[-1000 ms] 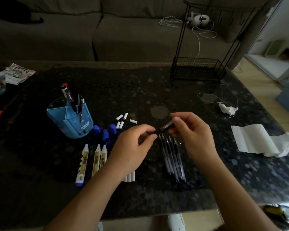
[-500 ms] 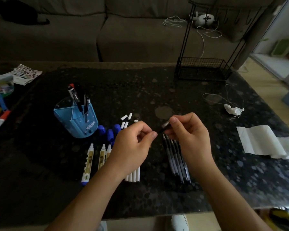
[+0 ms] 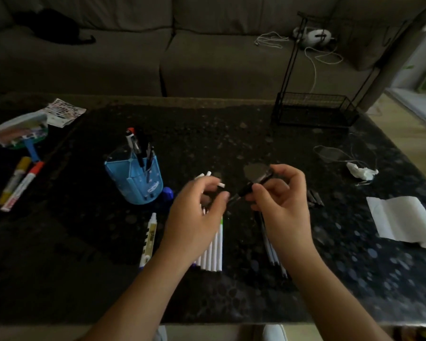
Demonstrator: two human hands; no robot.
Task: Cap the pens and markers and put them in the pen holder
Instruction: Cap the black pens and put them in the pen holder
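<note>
A blue pen holder [image 3: 133,178] stands left of centre with a few capped pens [image 3: 138,148] in it. My right hand [image 3: 283,203] grips a black pen [image 3: 255,185], tilted up to the right. My left hand [image 3: 197,212] hovers beside the pen's lower end, fingers loosely apart and thumb tip just short of it. Under my hands lie a row of white pens [image 3: 213,252], a white marker [image 3: 149,239] and several black pens [image 3: 273,254]. Small white caps [image 3: 208,174], a blue cap [image 3: 167,193] and black caps [image 3: 314,199] lie loose nearby.
Yellow and red markers [image 3: 22,183] and a plastic pack [image 3: 20,130] lie at the far left. A black wire rack [image 3: 312,109] stands at the back right. A folded tissue [image 3: 403,220] and a crumpled one [image 3: 362,172] lie right. A sofa is beyond the table.
My left hand has let go of the pen's lower end and its fingers have spread. The right hand has raised the pen slightly. The view has shifted left.
</note>
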